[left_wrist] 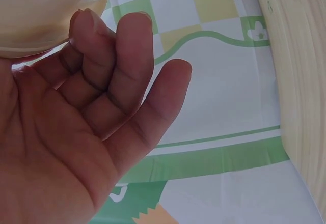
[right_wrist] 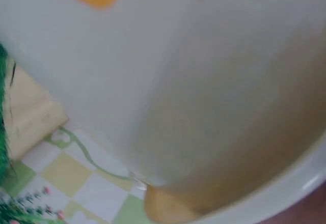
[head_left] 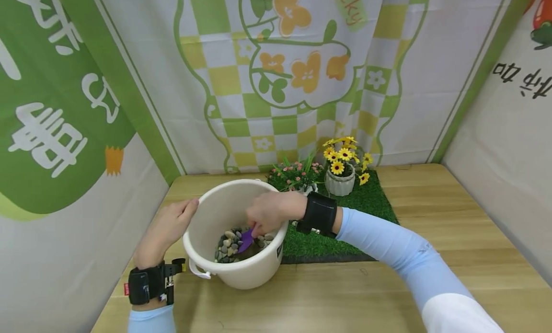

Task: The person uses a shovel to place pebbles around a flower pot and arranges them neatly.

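A cream-white bucket (head_left: 246, 278) stands on the wooden table, with grey, black and tan pebbles (head_left: 227, 246) in its bottom. My left hand (head_left: 170, 223) holds the bucket's left rim, thumb up at the edge. In the left wrist view its other fingers (left_wrist: 133, 46) bend loosely beside the outer wall. Reaching over the right rim, my right hand (head_left: 269, 212) grips a small purple shovel (head_left: 247, 240) by its handle. The shovel's blade is tilted down among the pebbles. The right wrist view is mostly filled by the bucket's pale wall (right_wrist: 214, 91), blurred, with its rim at the lower right.
Right of the bucket lies a green turf mat (head_left: 345, 244). On it stand a white pot (head_left: 340, 182) of yellow flowers and a plant with pink blossoms (head_left: 297, 172). A white bucket handle (head_left: 198, 269) hangs at the front left. Printed cloth (head_left: 302, 127) encloses the table.
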Demonstrator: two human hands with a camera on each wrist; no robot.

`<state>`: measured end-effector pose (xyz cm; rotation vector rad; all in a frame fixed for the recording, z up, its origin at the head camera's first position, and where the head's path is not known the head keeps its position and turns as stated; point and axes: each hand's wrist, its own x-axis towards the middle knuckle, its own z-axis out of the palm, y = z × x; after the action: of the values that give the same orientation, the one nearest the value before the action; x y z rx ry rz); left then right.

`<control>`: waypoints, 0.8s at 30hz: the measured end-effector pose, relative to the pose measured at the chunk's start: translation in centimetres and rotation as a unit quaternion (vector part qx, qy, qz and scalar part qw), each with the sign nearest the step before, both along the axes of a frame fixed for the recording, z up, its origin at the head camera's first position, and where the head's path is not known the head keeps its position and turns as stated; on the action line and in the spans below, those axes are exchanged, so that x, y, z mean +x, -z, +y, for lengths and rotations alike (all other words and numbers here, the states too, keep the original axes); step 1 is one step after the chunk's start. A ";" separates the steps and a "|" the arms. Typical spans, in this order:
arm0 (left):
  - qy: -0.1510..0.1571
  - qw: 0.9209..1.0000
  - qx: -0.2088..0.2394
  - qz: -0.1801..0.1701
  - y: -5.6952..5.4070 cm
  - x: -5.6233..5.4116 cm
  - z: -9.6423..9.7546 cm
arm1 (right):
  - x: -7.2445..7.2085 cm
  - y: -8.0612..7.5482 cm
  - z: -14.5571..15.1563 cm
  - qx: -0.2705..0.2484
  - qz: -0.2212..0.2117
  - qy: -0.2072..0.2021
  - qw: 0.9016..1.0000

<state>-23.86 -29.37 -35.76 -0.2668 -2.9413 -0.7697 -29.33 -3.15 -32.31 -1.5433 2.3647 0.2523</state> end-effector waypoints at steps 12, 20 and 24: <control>-0.009 1.000 0.007 -0.004 0.0 -0.3 0.2 | -0.1 -0.2 -0.6 0.098 -0.012 -0.024 0.995; -0.002 1.000 -0.002 0.010 0.1 -0.5 0.1 | 0.0 -0.1 -0.6 0.084 -0.003 -0.034 0.996; 0.000 1.000 -0.001 0.013 0.0 -0.5 0.1 | 0.6 0.3 -0.8 0.085 0.047 -0.009 0.995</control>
<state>-24.35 -29.26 -35.80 -0.2741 -2.9179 -0.7564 -28.71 -3.96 -32.64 -1.5049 2.3323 0.5271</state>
